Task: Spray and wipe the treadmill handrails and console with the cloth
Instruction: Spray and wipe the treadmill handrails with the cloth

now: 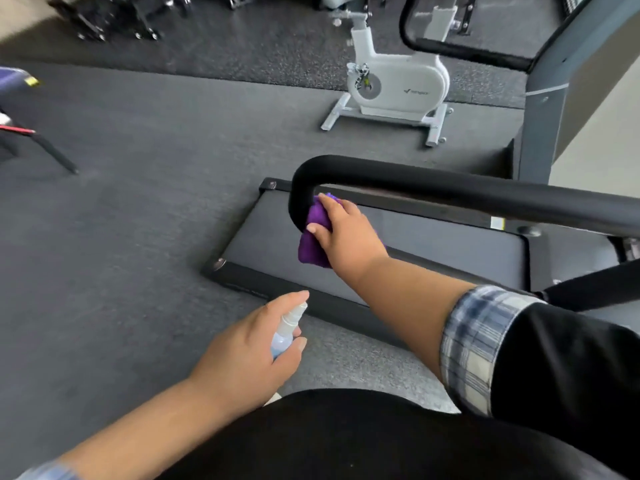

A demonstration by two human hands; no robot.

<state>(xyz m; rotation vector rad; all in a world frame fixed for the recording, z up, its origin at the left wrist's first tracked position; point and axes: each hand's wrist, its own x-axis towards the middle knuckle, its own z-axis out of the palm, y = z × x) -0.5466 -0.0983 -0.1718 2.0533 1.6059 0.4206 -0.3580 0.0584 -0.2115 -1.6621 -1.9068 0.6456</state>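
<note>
Your right hand point(346, 230) presses the cloth point(313, 244) against the bend of the handrail point(450, 188), above the treadmill belt point(433, 251). Your left hand point(249, 351) holds the spray bottle point(287, 329) nearer to you (lower and to the left). The exercise bike point(394, 84) stands behind the treadmill, on the floor point(138, 202).

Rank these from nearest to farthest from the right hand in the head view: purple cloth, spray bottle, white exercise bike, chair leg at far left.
From the right hand:
1. Purple cloth, gripped in it against the handrail's bend.
2. Spray bottle, below, held in the left hand.
3. White exercise bike, farther up the floor.
4. Chair leg, far left.
</note>
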